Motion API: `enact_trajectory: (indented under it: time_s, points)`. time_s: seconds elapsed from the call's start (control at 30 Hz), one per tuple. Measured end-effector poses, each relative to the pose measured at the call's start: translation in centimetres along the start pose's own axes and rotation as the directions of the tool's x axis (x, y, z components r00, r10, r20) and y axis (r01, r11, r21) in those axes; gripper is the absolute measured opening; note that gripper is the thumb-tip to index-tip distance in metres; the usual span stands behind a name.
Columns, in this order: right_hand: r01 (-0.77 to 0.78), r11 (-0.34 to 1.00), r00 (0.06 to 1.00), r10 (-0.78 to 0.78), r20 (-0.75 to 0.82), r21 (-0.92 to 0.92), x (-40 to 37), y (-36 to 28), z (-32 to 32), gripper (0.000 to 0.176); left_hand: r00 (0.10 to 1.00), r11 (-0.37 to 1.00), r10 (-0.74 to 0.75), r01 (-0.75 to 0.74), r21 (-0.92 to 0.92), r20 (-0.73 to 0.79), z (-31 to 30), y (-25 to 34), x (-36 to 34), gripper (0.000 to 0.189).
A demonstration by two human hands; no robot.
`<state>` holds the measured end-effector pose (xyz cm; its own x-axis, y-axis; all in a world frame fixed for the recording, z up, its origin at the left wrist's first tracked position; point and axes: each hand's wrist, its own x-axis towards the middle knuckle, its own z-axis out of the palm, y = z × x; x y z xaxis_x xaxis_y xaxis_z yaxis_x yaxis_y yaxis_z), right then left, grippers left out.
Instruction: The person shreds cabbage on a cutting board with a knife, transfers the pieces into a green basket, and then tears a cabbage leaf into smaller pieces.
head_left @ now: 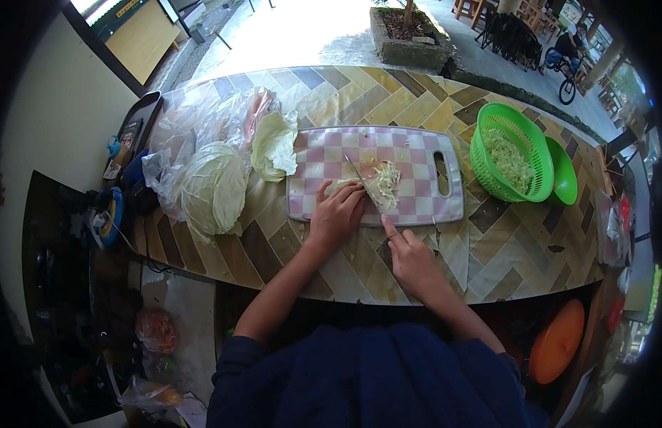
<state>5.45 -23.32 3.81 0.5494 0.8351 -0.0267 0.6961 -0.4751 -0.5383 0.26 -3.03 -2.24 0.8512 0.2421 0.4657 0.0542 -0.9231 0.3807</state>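
My right hand (pixel 414 262) is closed round the handle of a knife (pixel 364 180), its index finger stretched toward the blade. The blade lies slantwise over a pink-and-white checked cutting board (pixel 313 192). Just left of the blade, my left hand (pixel 336 215) presses curled fingers down on a piece of cabbage, mostly hidden under them. Shredded cabbage (pixel 386 182) lies in a small heap on the blade's right side. To the left of the board sit a large part of a cabbage head (pixel 215 187) and a loose cabbage leaf (pixel 275 146).
A green basket (pixel 478 151) holding shredded cabbage stands to the right, against a green bowl (pixel 565 173). Clear plastic bags (pixel 231 118) lie at the back left, near a dark tray (pixel 147 107). An orange lid-like disc (pixel 557 341) is below the tabletop.
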Motion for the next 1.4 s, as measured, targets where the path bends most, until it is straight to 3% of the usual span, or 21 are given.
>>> enact_trajectory:
  time_s: [0.27,0.47,0.67,1.07,1.27,1.4]
  points:
    - [0.029,0.999,0.997,-0.030,-0.065,-0.015,3.0,0.4,2.2,0.058,1.000,0.999,0.010,-0.009,0.034,-0.005,-0.3,0.4,0.1,0.020]
    - [-0.016,0.999,0.998,0.018,-0.063,0.035,0.8,0.6,1.1,0.056,1.000,1.000,-0.016,0.016,-0.024,-0.026,-0.8,0.7,0.3,0.019]
    - [0.095,0.941,0.980,-0.031,-0.198,0.323,1.5,1.1,1.2,0.052,0.999,1.000,0.007,-0.007,-0.002,-0.041,-0.1,0.3,0.1,0.018]
    - [-0.049,0.976,0.997,0.060,-0.048,0.212,-0.1,-1.7,2.0,0.059,1.000,1.000,-0.004,0.004,-0.025,-0.025,-0.3,0.5,0.1,0.017]
    - [-0.037,0.990,0.992,0.052,-0.111,0.134,1.7,-1.5,3.7,0.059,1.000,1.000,0.003,-0.003,-0.005,-0.024,-0.3,0.5,0.1,0.018]
    - [-0.026,0.984,0.992,0.047,-0.120,0.176,3.1,-1.1,4.1,0.059,1.000,1.000,0.007,-0.007,0.005,-0.006,-0.5,0.6,0.1,0.018]
